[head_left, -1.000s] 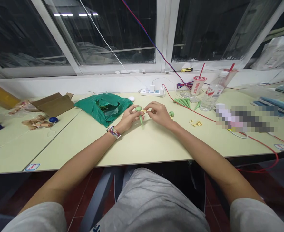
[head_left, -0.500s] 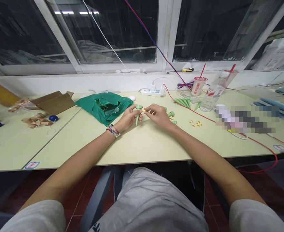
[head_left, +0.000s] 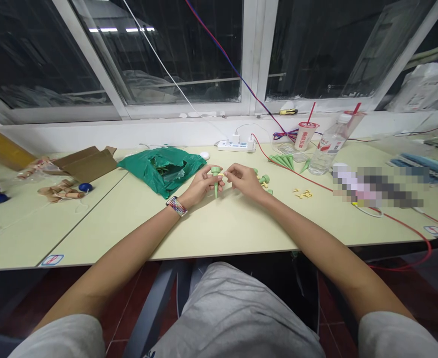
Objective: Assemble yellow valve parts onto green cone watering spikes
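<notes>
My left hand [head_left: 200, 185] is closed around a green plastic watering spike [head_left: 216, 183], held with its wide cap up and its point down above the table. At the side of the spike, just under the cap, a small yellow plastic piece [head_left: 221, 174] shows. My right hand [head_left: 244, 180] pinches at this yellow piece with thumb and forefinger; the exact contact is too small to make out. Just behind my right hand lie several green capped parts [head_left: 264, 179] with yellow bits among them. More yellow pieces [head_left: 306, 194] lie loose to the right.
A green plastic bag [head_left: 162, 171] lies left of my hands. Green cones [head_left: 286, 161], a water bottle [head_left: 326, 149] and a drink cup [head_left: 306, 136] stand at the back right. A red cable [head_left: 315, 183] crosses the table. Wooden toys [head_left: 58, 191] and a cardboard box [head_left: 86, 164] are at left.
My left hand has turned the spike slightly more upright. The right fingertips have shifted a little to the right, and less of the yellow piece shows. The view has tilted slightly.
</notes>
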Demonstrator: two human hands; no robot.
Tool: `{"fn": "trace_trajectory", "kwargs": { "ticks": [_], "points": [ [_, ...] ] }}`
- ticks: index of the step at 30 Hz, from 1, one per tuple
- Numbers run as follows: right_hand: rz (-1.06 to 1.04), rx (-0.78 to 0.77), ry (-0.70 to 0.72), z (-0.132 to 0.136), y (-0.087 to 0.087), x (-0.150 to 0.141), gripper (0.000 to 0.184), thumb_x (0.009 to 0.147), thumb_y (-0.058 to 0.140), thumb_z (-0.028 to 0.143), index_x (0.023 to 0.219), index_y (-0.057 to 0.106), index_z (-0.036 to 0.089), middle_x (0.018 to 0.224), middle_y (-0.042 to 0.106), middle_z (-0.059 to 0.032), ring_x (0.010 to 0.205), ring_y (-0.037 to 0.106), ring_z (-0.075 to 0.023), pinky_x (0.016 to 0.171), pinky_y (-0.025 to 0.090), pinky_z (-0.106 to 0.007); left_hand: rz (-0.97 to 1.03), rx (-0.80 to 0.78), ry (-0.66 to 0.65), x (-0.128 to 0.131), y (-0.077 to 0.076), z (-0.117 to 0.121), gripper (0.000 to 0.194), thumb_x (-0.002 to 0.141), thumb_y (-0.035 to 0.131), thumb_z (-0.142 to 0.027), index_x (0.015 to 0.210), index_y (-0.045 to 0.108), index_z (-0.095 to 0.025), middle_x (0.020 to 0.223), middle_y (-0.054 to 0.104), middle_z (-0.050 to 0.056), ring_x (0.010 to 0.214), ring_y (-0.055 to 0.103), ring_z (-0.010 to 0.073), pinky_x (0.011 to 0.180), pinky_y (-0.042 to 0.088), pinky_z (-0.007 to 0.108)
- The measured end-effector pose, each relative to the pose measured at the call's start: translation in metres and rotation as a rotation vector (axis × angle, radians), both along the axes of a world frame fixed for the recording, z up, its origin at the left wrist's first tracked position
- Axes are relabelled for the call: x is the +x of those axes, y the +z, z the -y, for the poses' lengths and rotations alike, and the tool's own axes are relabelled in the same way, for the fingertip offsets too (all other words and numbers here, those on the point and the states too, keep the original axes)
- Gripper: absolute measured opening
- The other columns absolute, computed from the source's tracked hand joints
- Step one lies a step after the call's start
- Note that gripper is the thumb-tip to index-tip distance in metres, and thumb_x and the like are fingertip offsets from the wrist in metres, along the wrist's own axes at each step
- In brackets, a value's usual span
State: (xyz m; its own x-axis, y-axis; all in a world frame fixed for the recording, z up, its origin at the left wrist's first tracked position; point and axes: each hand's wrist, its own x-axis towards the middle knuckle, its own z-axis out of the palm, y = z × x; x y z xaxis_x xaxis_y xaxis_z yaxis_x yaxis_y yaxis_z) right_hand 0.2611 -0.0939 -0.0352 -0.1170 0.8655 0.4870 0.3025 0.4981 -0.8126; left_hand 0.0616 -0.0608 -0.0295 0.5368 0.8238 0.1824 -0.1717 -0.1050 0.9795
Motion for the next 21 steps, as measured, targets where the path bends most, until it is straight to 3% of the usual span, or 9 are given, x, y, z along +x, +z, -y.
{"fn": "trace_trajectory", "kwargs": {
  "ticks": [4,14,21],
  "points": [
    [0.059,0.116,0.002,-0.0004,0.0002,-0.001,0.016,0.093,0.064,0.037,0.09,0.068,0.022,0.083,0.074,-0.0014,0.071,0.066,-0.0162,0.071,0.052,-0.03,0.014,-0.049,-0.042,-0.0011,-0.0016,-0.002,0.045,0.08,0.089,-0.032,0.116,0.065,-0.019,0.082,0.073,0.003,0.066,0.07,0.0149,0.065,0.056,0.026],
    [0.169,0.233,0.031,-0.0017,-0.0006,0.0033,0.014,0.096,0.063,0.036,0.094,0.067,0.023,0.099,0.071,-0.0058,0.089,0.067,-0.0199,0.077,0.058,-0.032,0.042,-0.171,-0.098,-0.002,0.0019,-0.0034,0.037,0.078,0.089,-0.028,0.108,0.071,-0.017,0.074,0.069,0.001,0.056,0.064,0.0124,0.054,0.051,0.024],
    [0.289,0.372,0.062,0.0036,0.0014,0.0057,0.012,0.099,0.054,0.022,0.094,0.064,0.023,0.102,0.066,-0.0075,0.095,0.067,-0.0213,0.087,0.055,-0.035,0.018,-0.226,-0.158,-0.0044,0.0007,-0.0056,0.028,0.074,0.092,-0.03,0.084,0.07,-0.016,0.072,0.069,0.004,0.058,0.064,0.0124,0.055,0.051,0.023]
  ]
}}
